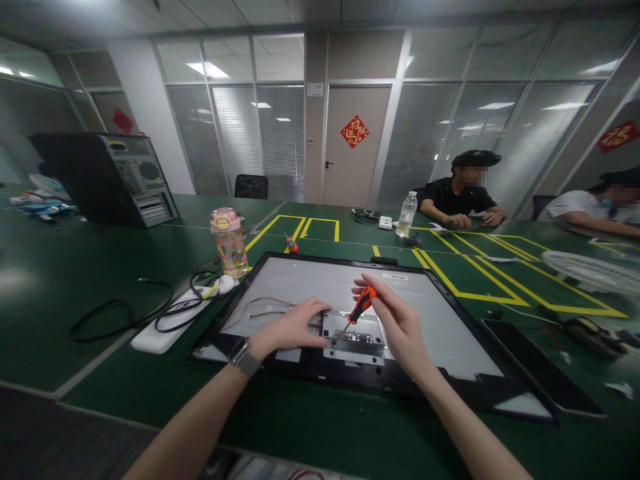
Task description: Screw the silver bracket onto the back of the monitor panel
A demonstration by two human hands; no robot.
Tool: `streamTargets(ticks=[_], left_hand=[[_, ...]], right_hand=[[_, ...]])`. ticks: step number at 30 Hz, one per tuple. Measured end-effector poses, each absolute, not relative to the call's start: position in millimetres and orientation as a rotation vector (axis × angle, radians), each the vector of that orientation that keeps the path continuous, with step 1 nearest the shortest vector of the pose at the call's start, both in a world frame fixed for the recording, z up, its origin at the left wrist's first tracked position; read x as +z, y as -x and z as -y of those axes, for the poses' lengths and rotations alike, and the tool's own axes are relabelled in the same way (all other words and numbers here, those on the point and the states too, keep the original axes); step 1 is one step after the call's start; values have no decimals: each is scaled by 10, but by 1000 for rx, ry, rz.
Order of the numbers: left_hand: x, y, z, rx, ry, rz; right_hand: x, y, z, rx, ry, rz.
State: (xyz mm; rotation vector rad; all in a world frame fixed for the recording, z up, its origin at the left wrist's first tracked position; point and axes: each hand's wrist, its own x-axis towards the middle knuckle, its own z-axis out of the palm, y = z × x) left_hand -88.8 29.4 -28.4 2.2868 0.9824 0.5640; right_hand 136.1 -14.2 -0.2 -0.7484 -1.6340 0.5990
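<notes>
A large flat panel (430,313) with a black frame lies on the green table, its whitish back facing up. Near its front edge is a metal bracket (373,359) with holes. My right hand (403,327) grips a screwdriver (362,305) by its orange and black handle. The shaft slants down to the left, its tip at the bracket's left part; whether it sits in a screw is too small to tell. My left hand (295,325), wearing a wrist watch (244,357), rests at the bracket's left side, thumb and fingers apart. Thin wires (255,303) run beside it.
Left of the panel are a white power strip (160,333), black cables (120,303) and a pink-lided bottle (229,243). Behind stands a computer case (105,177). A dark flat slab (543,367) lies right. Two people sit across, near a water bottle (407,215) and yellow tape outlines (485,297).
</notes>
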Motion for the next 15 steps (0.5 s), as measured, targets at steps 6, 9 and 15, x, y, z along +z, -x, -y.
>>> streamTargets(ticks=[6,9,15], left_hand=[[-288,891,-299,566,-2283,-970],[-288,893,-299,567,-2291,-971],[-276,901,-288,558,-2297,-991]], right_hand=[[6,-1344,133,401,836,1608],[19,-1334,135,418,807,1642],[-10,-1316,131,441,838,1582]])
